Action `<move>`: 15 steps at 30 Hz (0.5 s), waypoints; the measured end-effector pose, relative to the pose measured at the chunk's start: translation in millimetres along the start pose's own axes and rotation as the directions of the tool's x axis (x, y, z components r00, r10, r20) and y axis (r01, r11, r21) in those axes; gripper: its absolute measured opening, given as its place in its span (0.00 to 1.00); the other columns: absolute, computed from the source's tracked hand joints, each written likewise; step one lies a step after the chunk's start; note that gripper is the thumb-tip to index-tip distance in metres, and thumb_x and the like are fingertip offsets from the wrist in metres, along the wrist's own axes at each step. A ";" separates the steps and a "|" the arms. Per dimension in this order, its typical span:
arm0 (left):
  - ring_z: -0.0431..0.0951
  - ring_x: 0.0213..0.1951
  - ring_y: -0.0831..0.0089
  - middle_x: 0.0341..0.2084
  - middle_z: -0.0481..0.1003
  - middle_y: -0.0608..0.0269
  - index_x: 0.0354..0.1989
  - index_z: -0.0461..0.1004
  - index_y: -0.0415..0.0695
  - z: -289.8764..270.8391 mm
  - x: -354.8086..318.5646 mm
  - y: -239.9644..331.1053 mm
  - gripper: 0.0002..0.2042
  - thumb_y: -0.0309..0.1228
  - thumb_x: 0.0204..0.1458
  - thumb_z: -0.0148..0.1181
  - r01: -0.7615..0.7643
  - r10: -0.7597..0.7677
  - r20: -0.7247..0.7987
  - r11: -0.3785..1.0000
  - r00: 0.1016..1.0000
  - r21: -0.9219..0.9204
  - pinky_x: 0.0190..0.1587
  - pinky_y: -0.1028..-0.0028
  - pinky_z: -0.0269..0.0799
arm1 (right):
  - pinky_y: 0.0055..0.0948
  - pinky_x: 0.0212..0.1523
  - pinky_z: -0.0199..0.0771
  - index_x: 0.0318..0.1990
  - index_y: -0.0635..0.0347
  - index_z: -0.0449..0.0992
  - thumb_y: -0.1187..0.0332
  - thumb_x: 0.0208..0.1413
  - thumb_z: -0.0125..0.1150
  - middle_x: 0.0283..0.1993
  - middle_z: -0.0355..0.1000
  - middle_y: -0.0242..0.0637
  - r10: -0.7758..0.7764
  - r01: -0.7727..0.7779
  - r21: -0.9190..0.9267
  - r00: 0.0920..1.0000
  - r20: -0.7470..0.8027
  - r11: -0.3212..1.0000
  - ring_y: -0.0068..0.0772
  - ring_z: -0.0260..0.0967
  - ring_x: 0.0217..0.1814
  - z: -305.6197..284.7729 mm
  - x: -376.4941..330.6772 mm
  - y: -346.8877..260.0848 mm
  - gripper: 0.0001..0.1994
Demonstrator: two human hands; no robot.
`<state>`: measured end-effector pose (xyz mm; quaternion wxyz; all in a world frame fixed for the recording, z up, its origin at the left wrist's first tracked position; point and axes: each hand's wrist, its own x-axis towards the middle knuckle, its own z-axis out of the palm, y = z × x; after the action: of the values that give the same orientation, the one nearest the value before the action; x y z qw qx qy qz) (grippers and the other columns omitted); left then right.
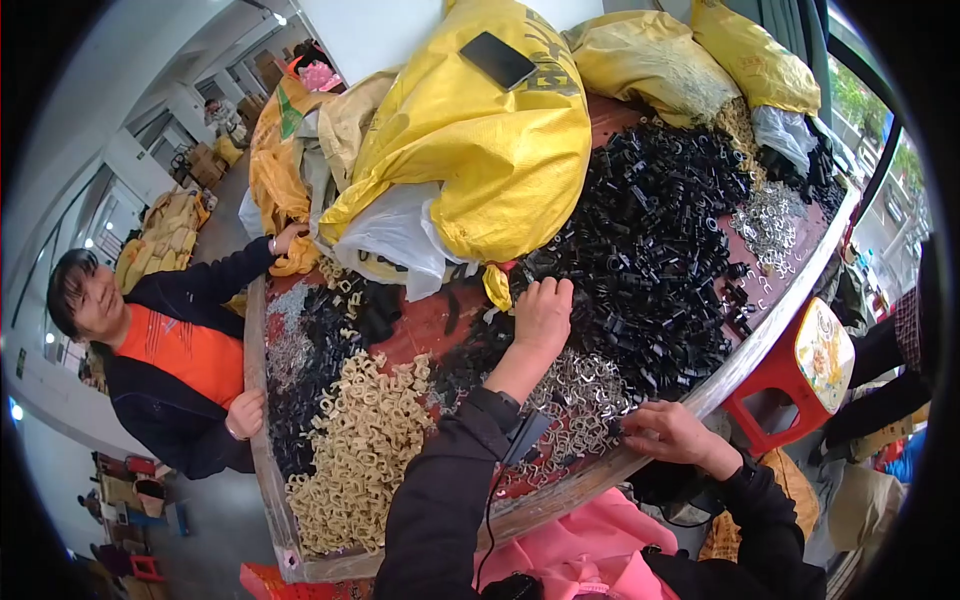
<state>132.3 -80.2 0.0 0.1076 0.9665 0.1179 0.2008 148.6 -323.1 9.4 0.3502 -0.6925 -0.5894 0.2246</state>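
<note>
My left hand [545, 312] reaches to the far middle of the table, at the near edge of a heap of small black plastic parts [640, 230]. Its fingers are curled together and their tips are hidden, so what they hold does not show. Close to the table's front edge, my right hand [672, 436] pinches a small black plastic part [614, 427]. Between my hands lie loose silver metal clips [575, 400]. A yellow woven sack [490, 150] with a white plastic liner stands just beyond my left hand.
Beige ring-shaped parts [360, 450] cover the table's left side. A wooden rim [700, 400] borders the table. Across the left edge, a person [170, 340] touches an orange sack [275, 160]. A dark phone [497, 60] lies on the yellow sack. A red stool [790, 380] stands at right.
</note>
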 end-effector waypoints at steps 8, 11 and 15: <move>0.71 0.27 0.60 0.21 0.70 0.51 0.29 0.68 0.38 -16.1 -38.2 -1.4 0.13 0.29 0.34 0.61 0.278 -0.262 0.102 0.935 0.960 -0.222 0.31 0.69 0.65 | 0.39 0.29 0.63 0.27 0.63 0.64 0.65 0.43 0.52 0.25 0.63 0.45 -0.151 0.151 0.004 0.988 -0.022 0.988 0.46 0.63 0.29 48.5 -23.1 14.2 0.10; 0.69 0.19 0.67 0.15 0.69 0.64 0.26 0.68 0.38 -5.6 -67.5 -39.1 0.12 0.33 0.37 0.61 0.371 -0.354 0.157 0.690 0.922 -0.622 0.26 0.70 0.66 | 0.40 0.31 0.62 0.27 0.64 0.64 0.66 0.42 0.51 0.26 0.64 0.46 -0.162 0.164 0.071 0.986 -0.036 0.984 0.49 0.63 0.30 57.9 -23.0 -10.0 0.10; 0.67 0.18 0.68 0.13 0.64 0.68 0.28 0.66 0.39 -38.3 -75.6 -29.7 0.11 0.32 0.41 0.57 0.698 -0.346 0.673 -0.068 0.654 -0.713 0.25 0.70 0.64 | 0.40 0.31 0.62 0.27 0.64 0.65 0.66 0.41 0.51 0.27 0.65 0.47 -0.111 0.120 0.123 0.991 -0.078 0.985 0.48 0.63 0.31 47.9 -35.3 -24.5 0.10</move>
<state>43.6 -66.4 -0.7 0.7638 0.5615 0.3171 0.0271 90.6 -345.4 -7.2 0.4267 -0.6409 -0.6003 0.2162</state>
